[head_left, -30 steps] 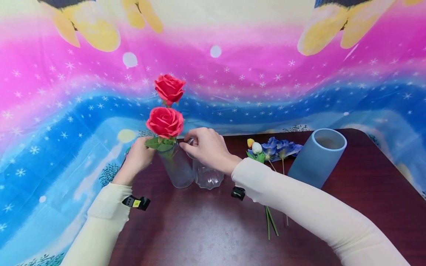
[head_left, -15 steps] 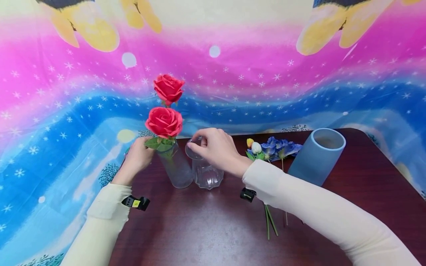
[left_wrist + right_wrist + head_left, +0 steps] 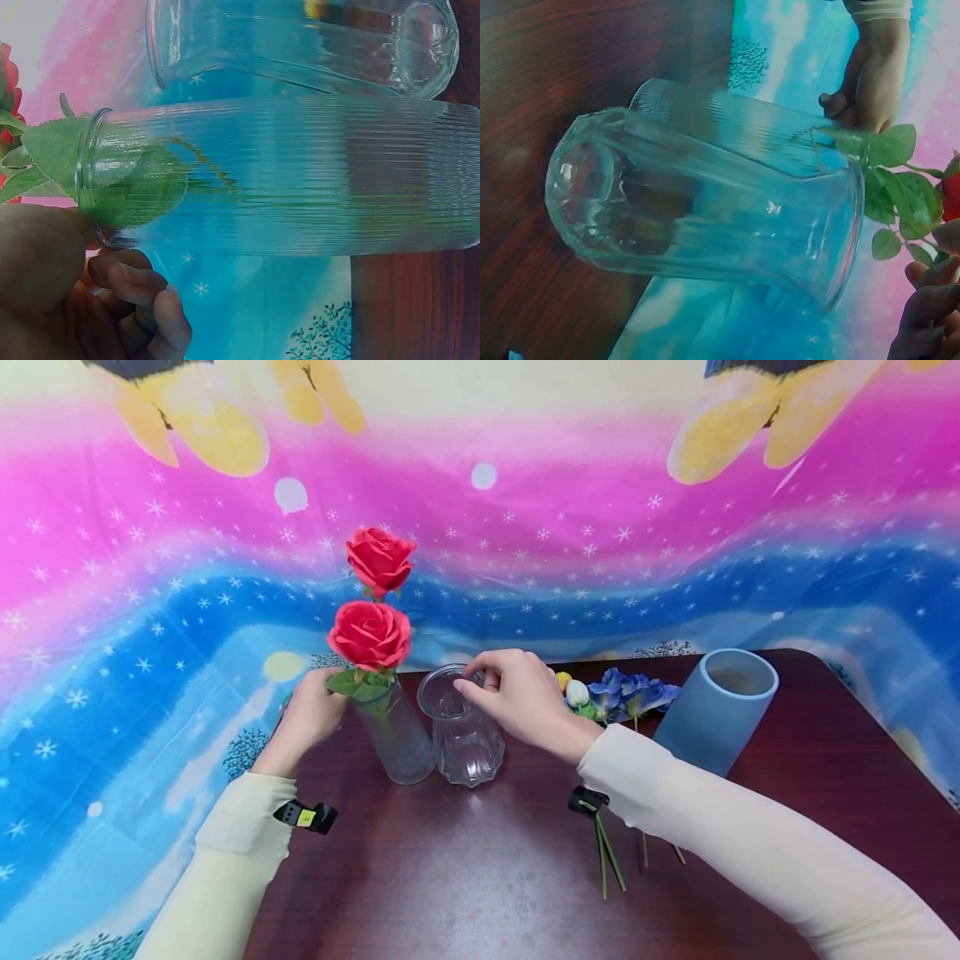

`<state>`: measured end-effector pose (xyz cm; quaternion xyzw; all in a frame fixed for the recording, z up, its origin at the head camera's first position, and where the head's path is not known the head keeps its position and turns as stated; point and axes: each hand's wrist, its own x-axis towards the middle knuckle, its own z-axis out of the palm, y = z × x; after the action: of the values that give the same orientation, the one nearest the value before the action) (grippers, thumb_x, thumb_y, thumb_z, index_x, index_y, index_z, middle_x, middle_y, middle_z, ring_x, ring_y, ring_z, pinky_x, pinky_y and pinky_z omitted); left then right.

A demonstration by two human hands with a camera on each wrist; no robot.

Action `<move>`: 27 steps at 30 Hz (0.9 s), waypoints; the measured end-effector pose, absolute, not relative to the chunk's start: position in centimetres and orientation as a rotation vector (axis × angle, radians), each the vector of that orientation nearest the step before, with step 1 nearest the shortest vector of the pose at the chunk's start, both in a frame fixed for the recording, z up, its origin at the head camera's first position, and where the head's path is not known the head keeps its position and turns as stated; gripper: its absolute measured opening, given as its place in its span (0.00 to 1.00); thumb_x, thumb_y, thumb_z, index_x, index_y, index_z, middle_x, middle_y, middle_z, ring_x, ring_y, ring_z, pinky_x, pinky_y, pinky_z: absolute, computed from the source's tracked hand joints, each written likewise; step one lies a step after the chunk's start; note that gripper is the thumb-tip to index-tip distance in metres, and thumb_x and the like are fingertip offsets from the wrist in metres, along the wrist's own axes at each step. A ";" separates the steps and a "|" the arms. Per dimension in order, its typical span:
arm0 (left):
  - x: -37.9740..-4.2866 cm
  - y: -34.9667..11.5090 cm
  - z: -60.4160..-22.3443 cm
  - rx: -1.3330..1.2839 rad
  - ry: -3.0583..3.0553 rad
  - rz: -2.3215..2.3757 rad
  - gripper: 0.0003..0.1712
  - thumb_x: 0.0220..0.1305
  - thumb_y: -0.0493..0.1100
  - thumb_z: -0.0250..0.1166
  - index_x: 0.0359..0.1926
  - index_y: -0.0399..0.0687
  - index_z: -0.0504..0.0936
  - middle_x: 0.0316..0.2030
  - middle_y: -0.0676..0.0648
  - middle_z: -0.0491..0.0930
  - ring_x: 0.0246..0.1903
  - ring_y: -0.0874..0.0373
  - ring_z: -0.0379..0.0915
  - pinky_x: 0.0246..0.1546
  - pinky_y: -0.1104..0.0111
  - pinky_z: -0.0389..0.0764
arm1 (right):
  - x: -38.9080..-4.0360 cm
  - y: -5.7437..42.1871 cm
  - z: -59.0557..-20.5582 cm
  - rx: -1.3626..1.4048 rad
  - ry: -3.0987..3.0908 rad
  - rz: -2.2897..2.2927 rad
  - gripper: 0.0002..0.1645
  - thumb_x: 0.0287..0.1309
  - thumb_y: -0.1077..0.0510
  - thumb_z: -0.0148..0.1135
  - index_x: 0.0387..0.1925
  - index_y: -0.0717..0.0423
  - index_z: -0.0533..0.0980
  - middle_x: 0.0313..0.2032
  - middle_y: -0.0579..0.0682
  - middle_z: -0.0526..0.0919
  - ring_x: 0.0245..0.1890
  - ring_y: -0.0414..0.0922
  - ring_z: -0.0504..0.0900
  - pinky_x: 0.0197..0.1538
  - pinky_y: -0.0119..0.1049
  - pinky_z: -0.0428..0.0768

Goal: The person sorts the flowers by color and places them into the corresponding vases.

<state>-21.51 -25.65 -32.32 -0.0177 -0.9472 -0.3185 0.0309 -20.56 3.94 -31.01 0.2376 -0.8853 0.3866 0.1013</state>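
Note:
In the head view, two red roses (image 3: 371, 635) stand in a ribbed glass vase (image 3: 401, 747), their green leaves at its mouth. My left hand (image 3: 313, 714) pinches the vase's rim from the left; in the left wrist view its other fingers (image 3: 139, 289) curl beneath the rim. Right beside it stands a clear flared glass vase (image 3: 471, 752) with nothing in it. My right hand (image 3: 517, 697) hovers at the right of the flared rim, fingers loosely bent around nothing. The right wrist view shows the flared vase (image 3: 705, 202) overlapping the ribbed one.
To the right lie white and yellow tulips (image 3: 577, 693) and blue flowers (image 3: 637, 693), stems pointing toward me and partly behind my right forearm. A tall blue vase (image 3: 705, 727) stands beyond them. The dark wooden table (image 3: 450, 877) meets a colourful printed cloth (image 3: 525, 568) behind.
My right hand has moved right, from the ribbed vase's rim across the flared vase's mouth, uncovering it. The left hand, both glass vases and the roses have stayed in place.

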 end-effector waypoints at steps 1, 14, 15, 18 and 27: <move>-21.5 -25.7 -32.3 -0.058 -2.917 -0.982 0.17 0.79 0.45 0.50 0.35 0.41 0.79 0.24 0.43 0.74 0.20 0.56 0.72 0.23 0.64 0.75 | -20.6 4.2 -31.1 0.698 -2.616 1.139 0.12 0.64 0.45 0.67 0.42 0.45 0.86 0.15 0.43 0.73 0.17 0.41 0.72 0.20 0.34 0.62; -21.6 -25.7 -32.6 -0.087 -2.890 -1.024 0.18 0.79 0.45 0.51 0.33 0.41 0.78 0.24 0.44 0.73 0.19 0.55 0.73 0.23 0.64 0.76 | -20.7 7.1 -32.3 0.585 -2.652 1.111 0.11 0.64 0.46 0.67 0.41 0.46 0.86 0.15 0.43 0.73 0.16 0.42 0.69 0.20 0.34 0.60; -21.6 -25.7 -32.7 -0.087 -2.884 -1.032 0.18 0.79 0.45 0.51 0.32 0.41 0.77 0.23 0.44 0.73 0.19 0.55 0.72 0.23 0.64 0.76 | -20.7 7.3 -32.4 0.583 -2.651 1.113 0.11 0.64 0.46 0.67 0.41 0.47 0.86 0.15 0.43 0.73 0.16 0.42 0.69 0.20 0.34 0.61; -21.6 -25.7 -32.8 -0.094 -2.864 -1.051 0.19 0.79 0.46 0.50 0.30 0.41 0.75 0.22 0.46 0.71 0.19 0.55 0.72 0.22 0.64 0.75 | -20.7 7.8 -32.8 0.571 -2.657 1.119 0.11 0.64 0.47 0.67 0.41 0.47 0.86 0.15 0.43 0.73 0.17 0.42 0.70 0.21 0.34 0.62; -21.4 -25.7 -32.7 -0.109 -2.855 -1.082 0.21 0.79 0.49 0.50 0.30 0.41 0.74 0.23 0.43 0.72 0.17 0.56 0.72 0.22 0.63 0.76 | -20.9 9.3 -33.5 0.530 -2.682 1.111 0.12 0.64 0.47 0.67 0.41 0.48 0.86 0.15 0.43 0.74 0.16 0.42 0.70 0.23 0.36 0.64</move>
<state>-21.37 -25.69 -32.65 -0.0358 -0.9336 -0.3539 0.0432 -20.85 9.34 -33.48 0.1787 -0.9047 0.3748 0.0953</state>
